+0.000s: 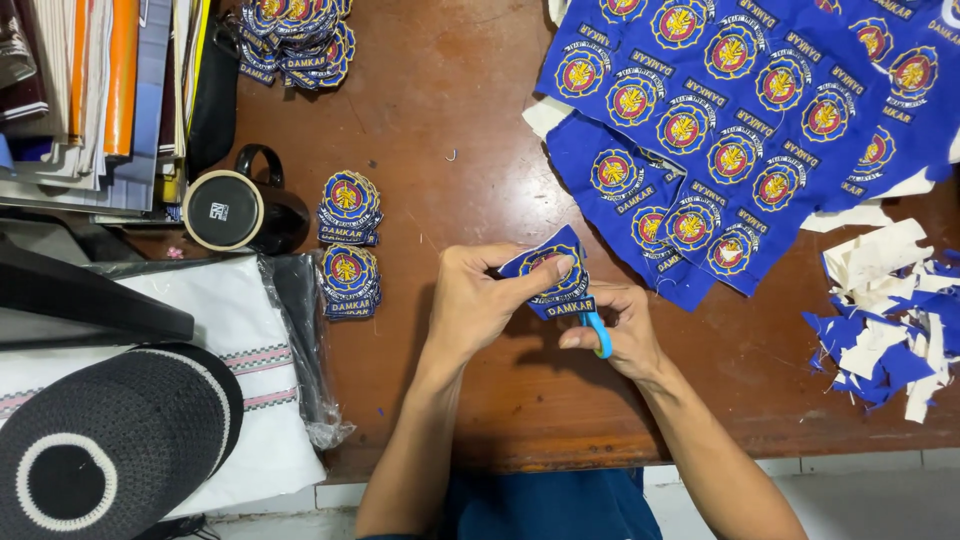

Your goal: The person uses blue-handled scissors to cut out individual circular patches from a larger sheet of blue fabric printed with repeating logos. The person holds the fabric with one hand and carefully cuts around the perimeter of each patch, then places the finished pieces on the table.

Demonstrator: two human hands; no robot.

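My left hand [478, 298] pinches a blue embroidered patch [550, 277] with a round red and yellow emblem, held above the brown wooden table [470, 130]. My right hand [615, 335] sits just under and right of the patch, fingers closed through the blue handle of small scissors [599, 335]. The scissor blades are hidden behind the patch and fingers.
Blue fabric sheets [740, 110] of uncut patches lie at the back right. Blue and white offcuts [890, 330] pile at the right edge. Stacks of cut patches [348, 245] stand left of my hands, beside a black mug [235, 210]. A knitted cap [110, 440] and bagged white cloth [235, 330] lie front left.
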